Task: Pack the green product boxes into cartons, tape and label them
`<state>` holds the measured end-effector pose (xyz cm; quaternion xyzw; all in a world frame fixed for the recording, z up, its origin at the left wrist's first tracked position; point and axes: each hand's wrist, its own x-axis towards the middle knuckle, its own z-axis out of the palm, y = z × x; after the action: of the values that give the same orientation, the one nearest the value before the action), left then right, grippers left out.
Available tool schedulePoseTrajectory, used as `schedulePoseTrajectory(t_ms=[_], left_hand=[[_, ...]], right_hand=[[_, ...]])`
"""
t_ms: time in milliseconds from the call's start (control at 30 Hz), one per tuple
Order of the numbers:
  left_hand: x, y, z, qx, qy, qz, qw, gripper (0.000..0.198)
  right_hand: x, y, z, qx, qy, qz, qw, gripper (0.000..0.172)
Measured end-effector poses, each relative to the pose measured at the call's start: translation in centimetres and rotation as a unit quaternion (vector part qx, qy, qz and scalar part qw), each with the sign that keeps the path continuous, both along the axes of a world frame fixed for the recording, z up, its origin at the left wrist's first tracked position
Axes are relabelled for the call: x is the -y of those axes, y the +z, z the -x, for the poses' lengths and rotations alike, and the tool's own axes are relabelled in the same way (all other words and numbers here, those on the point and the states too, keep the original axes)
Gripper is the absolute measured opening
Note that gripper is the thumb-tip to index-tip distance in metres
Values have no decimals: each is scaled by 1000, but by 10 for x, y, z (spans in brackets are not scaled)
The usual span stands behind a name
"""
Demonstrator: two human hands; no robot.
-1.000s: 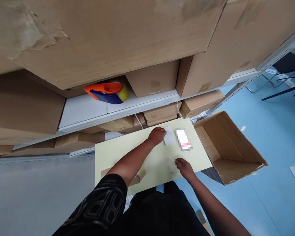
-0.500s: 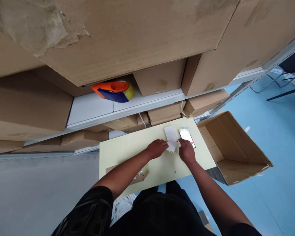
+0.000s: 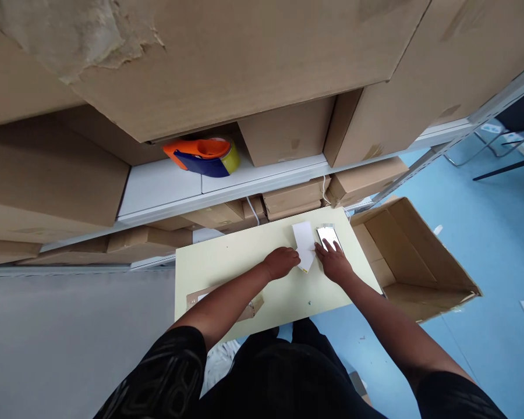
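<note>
On the pale tabletop (image 3: 218,256) lies a white folded paper (image 3: 303,234), with small yellow marks on its near edge. My left hand (image 3: 283,263) is curled closed at the paper's left edge, its fingertips pinching the near part. To the right, my right hand (image 3: 335,265) has its fingers spread. One fingertip rests by the paper's right edge, while others lie over the lit white screen of a phone (image 3: 328,233). My right hand partly covers the phone's lower half.
Under my left forearm lies a small cardboard box (image 3: 255,308) with clear tape. A large open carton (image 3: 423,262) stands on the floor at right. Ahead, an orange and blue tape dispenser (image 3: 205,157) sits on a white shelf (image 3: 161,186) among cardboard boxes (image 3: 288,137).
My right hand has spread its fingers over the phone, and the phone's screen has turned plain white. The near part of the paper lies flatter; my left hand stays at its edge.
</note>
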<state>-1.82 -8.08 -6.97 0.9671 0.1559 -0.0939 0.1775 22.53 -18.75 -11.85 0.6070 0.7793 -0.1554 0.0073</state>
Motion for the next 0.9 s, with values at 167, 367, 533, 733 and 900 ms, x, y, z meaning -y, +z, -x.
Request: schedulePoseTrajectory(t_ms=[167, 367, 533, 733, 900], left_hand=[[2, 3, -2, -4, 8, -2, 1000, 21], [10, 5, -6, -18, 7, -12, 1000, 20], [16, 10, 3, -11, 15, 13, 1000, 21], [32, 56, 31, 5, 7, 174, 985, 15], [56, 108, 61, 214, 304, 217, 903, 17]], right_hand=[[-2, -3, -3, -5, 21, -14, 1000, 68], [-18, 0, -8, -9, 70, 15, 997, 56], [-26, 4, -5, 5, 86, 13, 996, 49], [-27, 4, 0, -26, 58, 18, 998, 48], [-5, 28, 16, -64, -33, -46, 996, 51]])
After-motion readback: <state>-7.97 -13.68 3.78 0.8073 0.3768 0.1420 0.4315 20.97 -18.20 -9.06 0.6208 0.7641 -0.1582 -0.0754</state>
